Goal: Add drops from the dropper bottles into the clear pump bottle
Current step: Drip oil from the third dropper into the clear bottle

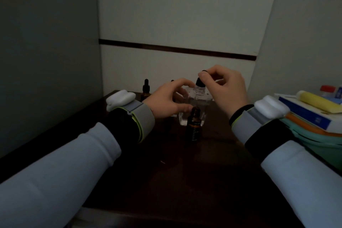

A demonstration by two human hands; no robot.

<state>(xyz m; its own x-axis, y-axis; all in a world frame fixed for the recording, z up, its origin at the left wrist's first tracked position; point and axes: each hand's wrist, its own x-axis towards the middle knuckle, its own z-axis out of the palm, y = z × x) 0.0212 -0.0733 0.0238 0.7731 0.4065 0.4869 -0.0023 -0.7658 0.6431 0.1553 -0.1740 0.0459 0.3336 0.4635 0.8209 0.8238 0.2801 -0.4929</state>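
Dosing under way: right hand (227, 89) pinching dropper (200, 82) over neck of clear bottle (199, 102), frame centre; left hand (166, 100) gripping that bottle. Next likely needing a gentle squeeze, then recapping amber bottle (194, 126).

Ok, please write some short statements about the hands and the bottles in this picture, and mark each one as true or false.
1. The right hand pinches a black dropper over the neck of the clear bottle. True.
2. The amber bottle in front of the clear bottle has its cap on. False: its mouth is open.
3. The left hand hangs free and touches nothing. False: it holds the clear bottle.
4. A capped dropper bottle stands behind the left hand. True.
5. The yellow tube lies beside the amber bottle. False: it lies on the stack at the right edge.
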